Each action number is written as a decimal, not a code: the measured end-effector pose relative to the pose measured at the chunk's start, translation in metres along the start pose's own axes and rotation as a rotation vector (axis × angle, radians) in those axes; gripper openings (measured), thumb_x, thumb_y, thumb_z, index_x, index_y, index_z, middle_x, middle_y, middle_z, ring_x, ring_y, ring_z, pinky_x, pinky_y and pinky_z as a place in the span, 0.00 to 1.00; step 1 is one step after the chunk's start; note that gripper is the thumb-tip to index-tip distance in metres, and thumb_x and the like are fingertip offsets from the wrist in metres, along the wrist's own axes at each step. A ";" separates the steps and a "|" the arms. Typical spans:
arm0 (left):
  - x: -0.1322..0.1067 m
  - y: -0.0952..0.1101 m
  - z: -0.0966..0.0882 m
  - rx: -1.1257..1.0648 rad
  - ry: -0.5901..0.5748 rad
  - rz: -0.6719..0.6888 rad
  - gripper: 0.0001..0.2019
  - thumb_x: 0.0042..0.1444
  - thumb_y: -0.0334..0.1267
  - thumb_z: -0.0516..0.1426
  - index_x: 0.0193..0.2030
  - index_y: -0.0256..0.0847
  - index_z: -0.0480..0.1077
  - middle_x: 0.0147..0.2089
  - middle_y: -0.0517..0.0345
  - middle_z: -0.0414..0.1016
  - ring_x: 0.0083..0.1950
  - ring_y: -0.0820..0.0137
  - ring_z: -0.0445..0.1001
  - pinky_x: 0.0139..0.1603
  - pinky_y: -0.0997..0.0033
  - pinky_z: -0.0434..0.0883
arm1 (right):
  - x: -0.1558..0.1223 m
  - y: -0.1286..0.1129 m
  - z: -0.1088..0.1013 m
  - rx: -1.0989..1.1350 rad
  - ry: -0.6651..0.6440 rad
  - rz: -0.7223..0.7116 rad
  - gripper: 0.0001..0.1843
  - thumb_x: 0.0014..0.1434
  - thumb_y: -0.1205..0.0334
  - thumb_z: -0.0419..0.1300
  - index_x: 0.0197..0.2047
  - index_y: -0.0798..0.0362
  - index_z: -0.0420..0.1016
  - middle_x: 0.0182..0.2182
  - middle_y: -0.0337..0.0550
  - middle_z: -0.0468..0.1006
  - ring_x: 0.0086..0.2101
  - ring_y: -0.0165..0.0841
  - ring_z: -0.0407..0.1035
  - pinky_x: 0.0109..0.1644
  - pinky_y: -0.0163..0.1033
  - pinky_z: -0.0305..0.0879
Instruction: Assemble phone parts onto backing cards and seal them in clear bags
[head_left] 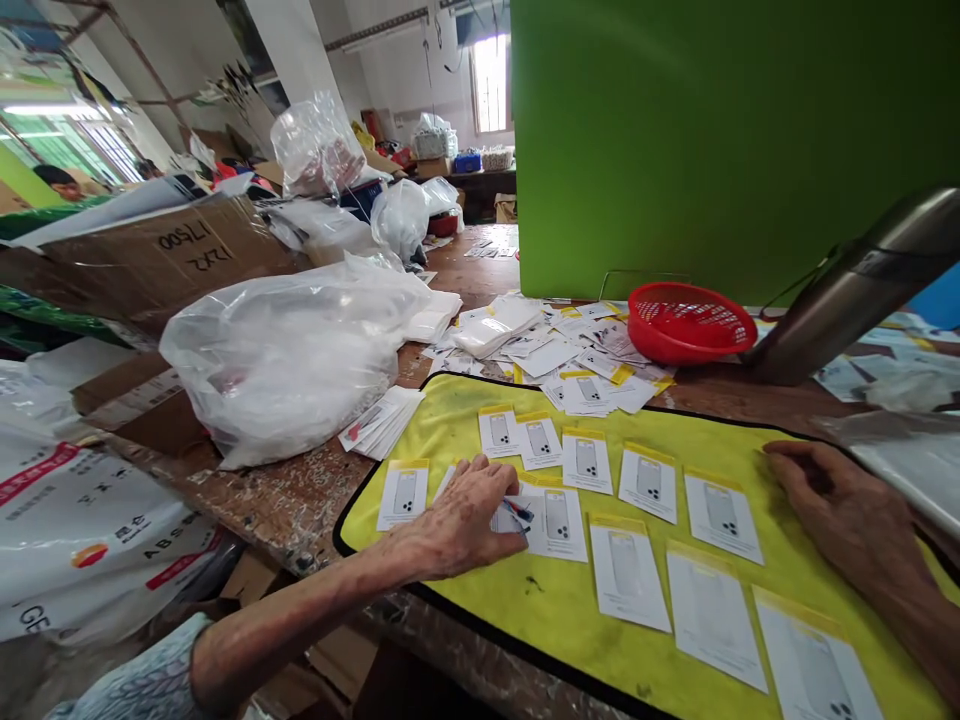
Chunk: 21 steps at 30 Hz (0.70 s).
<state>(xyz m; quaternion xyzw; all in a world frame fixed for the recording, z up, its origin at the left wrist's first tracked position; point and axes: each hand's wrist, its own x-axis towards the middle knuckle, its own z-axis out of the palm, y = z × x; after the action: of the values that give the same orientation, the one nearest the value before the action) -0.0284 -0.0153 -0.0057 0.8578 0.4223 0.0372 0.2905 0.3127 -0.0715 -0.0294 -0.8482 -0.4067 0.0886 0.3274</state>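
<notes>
My left hand (pixel 469 515) rests on the yellow mat (pixel 570 610), fingers curled and pinched on a small blue and red thing at a white phone-case packet (pixel 556 520). My right hand (pixel 840 505) lies on the mat at the right with fingers curled under, nothing visible in it. Several white packets with yellow tops (pixel 649 482) lie in two rows across the mat. One packet (pixel 405 493) lies just left of my left hand.
A red plastic basket (pixel 690 322) and a heap of loose packets (pixel 570 355) sit behind the mat. A big clear plastic bag (pixel 292 355) lies at the left, a cardboard box (pixel 150 255) behind it. A green board (pixel 720 140) stands at the back; a metal tube (pixel 862 285) slants at right.
</notes>
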 end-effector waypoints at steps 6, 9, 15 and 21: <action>0.002 -0.016 -0.024 -0.595 0.120 -0.113 0.09 0.50 0.41 0.54 0.31 0.38 0.68 0.28 0.61 0.68 0.28 0.74 0.64 0.26 0.76 0.59 | 0.001 0.000 -0.001 0.004 0.008 0.008 0.19 0.34 0.46 0.49 0.30 0.44 0.67 0.26 0.47 0.74 0.25 0.44 0.65 0.33 0.46 0.59; 0.013 -0.034 -0.045 -0.795 0.304 -0.271 0.12 0.45 0.44 0.58 0.29 0.37 0.68 0.28 0.60 0.70 0.27 0.73 0.67 0.25 0.75 0.61 | 0.003 0.000 0.000 -0.002 0.006 0.034 0.19 0.33 0.45 0.49 0.29 0.43 0.67 0.27 0.48 0.74 0.27 0.45 0.67 0.35 0.48 0.61; 0.037 -0.057 -0.046 -0.133 0.434 -0.376 0.08 0.50 0.37 0.55 0.35 0.37 0.71 0.34 0.55 0.72 0.38 0.66 0.72 0.38 0.69 0.68 | 0.006 -0.001 0.002 -0.002 0.015 0.098 0.22 0.29 0.43 0.49 0.29 0.43 0.68 0.28 0.48 0.76 0.27 0.47 0.67 0.35 0.50 0.62; 0.038 -0.054 -0.043 0.374 0.469 -0.353 0.24 0.50 0.38 0.59 0.55 0.39 0.63 0.53 0.45 0.66 0.56 0.56 0.65 0.54 0.57 0.63 | 0.004 -0.008 -0.003 0.034 0.014 0.069 0.16 0.30 0.45 0.52 0.25 0.41 0.69 0.24 0.46 0.75 0.26 0.48 0.68 0.35 0.52 0.64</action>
<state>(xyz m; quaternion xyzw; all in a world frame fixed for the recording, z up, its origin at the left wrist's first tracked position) -0.0549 0.0590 -0.0061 0.7781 0.6189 0.1043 0.0253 0.3108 -0.0661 -0.0217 -0.8567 -0.3732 0.1008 0.3416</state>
